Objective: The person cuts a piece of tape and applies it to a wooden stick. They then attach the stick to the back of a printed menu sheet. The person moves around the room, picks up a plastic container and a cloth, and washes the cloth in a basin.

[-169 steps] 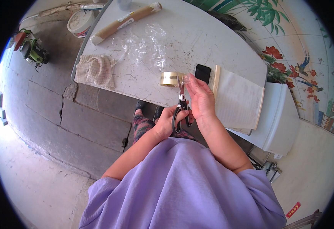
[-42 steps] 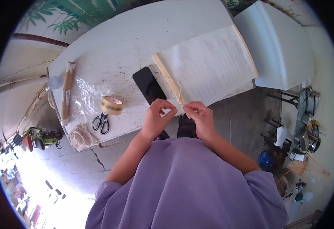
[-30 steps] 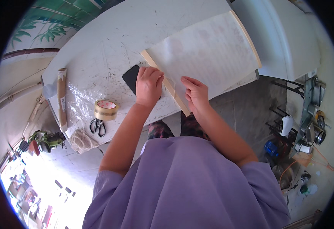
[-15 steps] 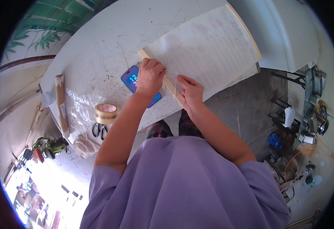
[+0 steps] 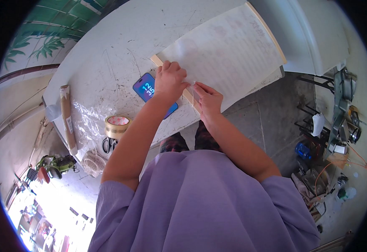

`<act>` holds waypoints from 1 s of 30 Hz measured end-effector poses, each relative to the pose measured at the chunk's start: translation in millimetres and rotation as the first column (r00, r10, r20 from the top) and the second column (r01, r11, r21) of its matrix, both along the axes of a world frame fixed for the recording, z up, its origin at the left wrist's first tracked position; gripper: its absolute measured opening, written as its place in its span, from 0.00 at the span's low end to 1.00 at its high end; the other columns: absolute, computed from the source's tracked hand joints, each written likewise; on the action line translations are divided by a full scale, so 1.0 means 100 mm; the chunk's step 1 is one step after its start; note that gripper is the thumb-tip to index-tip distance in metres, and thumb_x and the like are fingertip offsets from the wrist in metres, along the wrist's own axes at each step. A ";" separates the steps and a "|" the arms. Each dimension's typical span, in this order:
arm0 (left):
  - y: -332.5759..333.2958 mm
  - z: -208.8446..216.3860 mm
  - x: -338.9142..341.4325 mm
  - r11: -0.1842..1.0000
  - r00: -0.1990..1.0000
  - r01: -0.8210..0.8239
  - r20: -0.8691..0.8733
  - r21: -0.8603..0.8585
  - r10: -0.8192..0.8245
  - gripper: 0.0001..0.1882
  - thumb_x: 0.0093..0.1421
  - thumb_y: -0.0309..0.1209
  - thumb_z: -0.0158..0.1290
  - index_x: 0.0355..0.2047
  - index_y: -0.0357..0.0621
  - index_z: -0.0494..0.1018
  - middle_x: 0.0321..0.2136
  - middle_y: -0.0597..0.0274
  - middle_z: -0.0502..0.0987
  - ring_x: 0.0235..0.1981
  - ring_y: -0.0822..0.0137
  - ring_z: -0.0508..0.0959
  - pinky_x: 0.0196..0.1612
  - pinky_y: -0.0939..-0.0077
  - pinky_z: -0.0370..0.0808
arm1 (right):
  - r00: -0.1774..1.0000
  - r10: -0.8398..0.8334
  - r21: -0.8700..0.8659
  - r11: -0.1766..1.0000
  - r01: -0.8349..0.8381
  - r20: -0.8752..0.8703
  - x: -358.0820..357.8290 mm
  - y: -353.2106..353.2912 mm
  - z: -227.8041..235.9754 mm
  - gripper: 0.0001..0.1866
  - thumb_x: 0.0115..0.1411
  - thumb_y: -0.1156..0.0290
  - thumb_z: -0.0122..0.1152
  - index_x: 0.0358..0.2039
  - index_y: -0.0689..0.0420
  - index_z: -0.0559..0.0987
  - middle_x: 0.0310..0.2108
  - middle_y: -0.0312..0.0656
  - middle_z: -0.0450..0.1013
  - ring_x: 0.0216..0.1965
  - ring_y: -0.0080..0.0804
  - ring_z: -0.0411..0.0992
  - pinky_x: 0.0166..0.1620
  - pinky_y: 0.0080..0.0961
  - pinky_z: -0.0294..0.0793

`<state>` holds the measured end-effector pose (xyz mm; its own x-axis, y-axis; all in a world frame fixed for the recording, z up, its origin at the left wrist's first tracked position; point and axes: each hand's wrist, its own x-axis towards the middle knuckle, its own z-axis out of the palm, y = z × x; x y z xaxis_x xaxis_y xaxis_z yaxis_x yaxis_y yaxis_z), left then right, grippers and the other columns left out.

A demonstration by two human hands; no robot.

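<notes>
A pale sheet with faint print showing through [image 5: 229,50] lies on the white table, with a light wooden strip [image 5: 190,100] along its near-left end and another wooden strip [image 5: 268,29] along its far end. Over the near strip, my left hand [image 5: 171,80] is closed with bent fingers; what its fingertips hold is hidden. Close to it, my right hand [image 5: 211,100] pinches a thin pale string [image 5: 193,94] that runs down to the strip. Partly beneath my left forearm lies a phone [image 5: 144,87] with a lit blue screen.
On the table [image 5: 120,38] at the left are a roll of tape [image 5: 117,125], scissors [image 5: 106,145], crumpled clear plastic [image 5: 92,119] and a long brown cardboard piece [image 5: 67,122]. A pale appliance [image 5: 318,38] stands at the far right. Metal racks with pans [image 5: 347,92] line the right wall.
My left hand has shifted slightly right and down along the strip, bringing its thumb nearer my right fingertips. My right hand has barely moved. The sheet lies almost as before.
</notes>
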<state>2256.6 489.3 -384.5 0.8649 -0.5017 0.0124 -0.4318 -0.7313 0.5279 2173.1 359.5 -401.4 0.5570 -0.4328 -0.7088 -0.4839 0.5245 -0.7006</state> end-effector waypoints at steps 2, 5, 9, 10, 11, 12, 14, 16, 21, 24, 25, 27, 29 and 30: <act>-0.03 0.03 0.02 0.998 0.999 0.036 -0.006 0.053 -0.035 0.14 0.42 0.34 0.67 0.29 0.47 0.77 0.33 0.66 0.73 0.45 0.59 0.70 0.49 0.62 0.68 | 1.000 0.002 -0.003 1.000 -0.002 -0.014 0.01 0.01 0.04 0.12 0.54 0.72 0.72 0.39 0.61 0.84 0.24 0.29 0.72 0.20 0.12 0.61 0.23 0.15 0.57; -0.07 0.04 0.07 0.983 0.995 0.099 -0.017 0.153 -0.097 0.15 0.41 0.35 0.68 0.29 0.47 0.77 0.33 0.66 0.73 0.46 0.61 0.70 0.50 0.64 0.68 | 1.000 0.017 -0.032 0.999 -0.017 0.003 -0.01 0.02 0.00 0.12 0.55 0.72 0.70 0.40 0.60 0.84 0.29 0.33 0.76 0.26 0.15 0.67 0.29 0.16 0.65; -0.17 0.12 0.15 0.897 0.963 0.262 -0.044 0.355 -0.264 0.15 0.41 0.38 0.68 0.28 0.48 0.78 0.32 0.66 0.74 0.45 0.63 0.70 0.48 0.64 0.67 | 0.992 0.065 -0.126 0.991 -0.051 0.107 -0.08 0.00 -0.13 0.12 0.56 0.74 0.69 0.40 0.65 0.84 0.30 0.38 0.78 0.29 0.19 0.71 0.34 0.17 0.70; -0.19 0.14 0.18 0.873 0.954 0.293 -0.059 0.389 -0.294 0.15 0.41 0.39 0.69 0.27 0.48 0.79 0.32 0.66 0.74 0.44 0.63 0.71 0.48 0.65 0.67 | 0.989 0.087 -0.155 0.985 -0.068 0.118 -0.08 0.00 -0.13 0.11 0.57 0.74 0.68 0.40 0.64 0.84 0.29 0.37 0.78 0.29 0.18 0.71 0.34 0.17 0.70; -0.21 0.15 0.22 0.847 0.943 0.324 -0.075 0.423 -0.323 0.15 0.41 0.40 0.69 0.27 0.48 0.79 0.31 0.66 0.74 0.44 0.63 0.71 0.47 0.65 0.67 | 0.986 0.110 -0.185 0.979 -0.085 0.129 -0.09 0.01 -0.13 0.11 0.57 0.74 0.68 0.40 0.64 0.84 0.28 0.36 0.78 0.28 0.18 0.70 0.33 0.17 0.70; -0.23 0.16 0.25 0.828 0.939 0.335 -0.088 0.449 -0.332 0.16 0.40 0.41 0.69 0.26 0.48 0.80 0.30 0.66 0.75 0.43 0.64 0.71 0.46 0.66 0.67 | 0.981 0.133 -0.215 0.971 -0.101 0.139 -0.10 0.01 -0.13 0.11 0.57 0.73 0.67 0.40 0.63 0.84 0.27 0.35 0.78 0.27 0.17 0.70 0.32 0.17 0.70; -0.29 0.18 0.32 0.788 0.928 0.361 -0.111 0.498 -0.355 0.16 0.40 0.43 0.69 0.25 0.48 0.80 0.28 0.66 0.75 0.43 0.64 0.72 0.45 0.67 0.67 | 0.962 0.223 -0.358 0.920 -0.156 0.155 -0.13 -0.02 -0.23 0.10 0.59 0.72 0.66 0.41 0.60 0.84 0.25 0.36 0.78 0.25 0.17 0.70 0.31 0.18 0.69; -0.34 0.18 0.38 0.762 0.916 0.391 -0.142 0.516 -0.374 0.17 0.39 0.45 0.70 0.25 0.49 0.81 0.27 0.67 0.76 0.42 0.64 0.72 0.44 0.68 0.66 | 0.931 0.353 -0.522 0.813 -0.257 0.091 -0.15 -0.07 -0.26 0.10 0.59 0.71 0.64 0.42 0.58 0.84 0.23 0.39 0.77 0.23 0.21 0.71 0.30 0.20 0.70; -0.46 0.25 0.49 0.655 0.869 0.491 -0.266 0.575 -0.417 0.20 0.39 0.48 0.70 0.26 0.49 0.81 0.27 0.67 0.78 0.43 0.65 0.73 0.44 0.68 0.66 | 0.793 0.601 -0.824 0.397 -0.404 -0.099 -0.15 -0.18 -0.14 0.11 0.61 0.70 0.59 0.43 0.52 0.83 0.25 0.47 0.76 0.24 0.42 0.75 0.28 0.31 0.73; -0.50 0.25 0.53 0.610 0.852 0.519 -0.301 0.599 -0.429 0.21 0.38 0.50 0.70 0.26 0.49 0.81 0.27 0.66 0.79 0.43 0.65 0.74 0.44 0.67 0.67 | 0.709 0.669 -0.877 0.181 -0.445 -0.222 -0.11 -0.23 -0.01 0.11 0.59 0.72 0.58 0.42 0.52 0.82 0.25 0.47 0.77 0.27 0.47 0.75 0.29 0.39 0.73; -0.51 0.25 0.54 0.609 0.850 0.522 -0.307 0.597 -0.428 0.22 0.38 0.51 0.70 0.26 0.50 0.81 0.27 0.66 0.79 0.43 0.65 0.74 0.44 0.67 0.67 | 0.698 0.676 -0.881 0.151 -0.448 -0.239 -0.11 -0.25 0.01 0.11 0.58 0.72 0.58 0.41 0.52 0.82 0.25 0.46 0.77 0.26 0.47 0.75 0.29 0.40 0.73; -0.50 0.23 0.54 0.619 0.851 0.523 -0.314 0.586 -0.421 0.22 0.38 0.51 0.70 0.26 0.50 0.81 0.27 0.66 0.79 0.43 0.65 0.74 0.44 0.67 0.67 | 0.672 0.688 -0.888 0.088 -0.452 -0.274 -0.09 -0.27 0.04 0.11 0.57 0.72 0.58 0.40 0.51 0.81 0.25 0.45 0.76 0.26 0.46 0.75 0.29 0.42 0.73; -0.46 0.20 0.53 0.642 0.856 0.517 -0.319 0.566 -0.407 0.22 0.38 0.51 0.69 0.26 0.50 0.81 0.27 0.66 0.79 0.43 0.65 0.74 0.45 0.66 0.67 | 0.674 0.705 -0.899 0.122 -0.420 -0.219 -0.10 -0.35 -0.02 0.11 0.59 0.73 0.58 0.41 0.53 0.82 0.25 0.46 0.76 0.26 0.47 0.75 0.28 0.39 0.72; -0.45 0.18 0.53 0.650 0.860 0.509 -0.301 0.564 -0.411 0.22 0.38 0.51 0.69 0.26 0.50 0.81 0.28 0.65 0.79 0.43 0.65 0.74 0.45 0.66 0.67 | 0.674 0.714 -0.904 0.139 -0.404 -0.191 -0.09 -0.39 -0.05 0.11 0.59 0.73 0.58 0.42 0.53 0.82 0.25 0.46 0.76 0.26 0.47 0.75 0.28 0.38 0.72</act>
